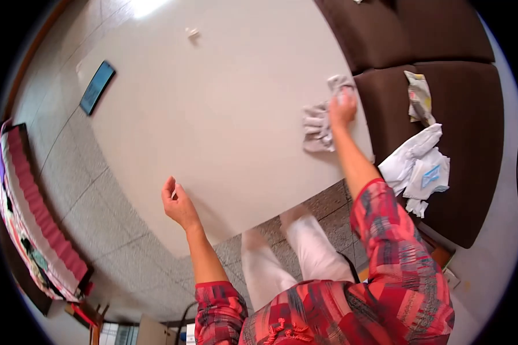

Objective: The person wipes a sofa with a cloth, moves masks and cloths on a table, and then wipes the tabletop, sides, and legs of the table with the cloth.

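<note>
A crumpled grey cloth point(317, 127) lies on the white table point(230, 115) near its right edge. My right hand point(343, 108) presses on the cloth, its fingers closed on the upper part, which bunches up ahead of them. Over the table's near left part is my left hand point(179, 204), holding nothing, its fingers curved and thumb apart. A phone point(98, 87) rests at the table's far left edge. Toward the far side sits a small pale object point(192, 33), too small to make out.
Along the right side stands a brown sofa point(466, 115) with white garments point(414, 158) and a crumpled packet point(420, 95) on it. At the left is a bench point(37, 218) with a pink ruffled cover. Tiled floor point(121, 253) shows beside the table.
</note>
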